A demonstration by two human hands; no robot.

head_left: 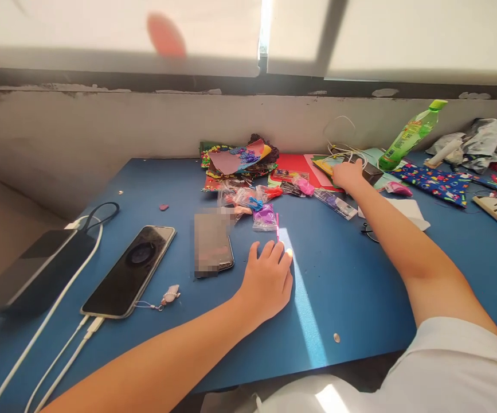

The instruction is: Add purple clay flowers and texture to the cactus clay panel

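My left hand (269, 279) rests palm down on the blue table (351, 304), its fingers apart. Just beyond its fingertips lies a thin pink stick (277, 226). A phone with a blurred-out screen (212, 244) is to its left, and small plastic bags, one of them purple (264, 217), lie farther back. My right hand (348, 174) reaches to the back of the table, over a dark box (371, 172) with white cords (351, 154) and yellow and green sheets. Its fingers are bent and partly hidden; what they touch cannot be made out.
A green bottle (411, 137) leans at the back right beside a patterned blue cloth (435, 182). Sequined craft pieces (239, 160) are piled by the wall. On the left are a charging phone (130, 272), a black power bank (37, 267) and cables.
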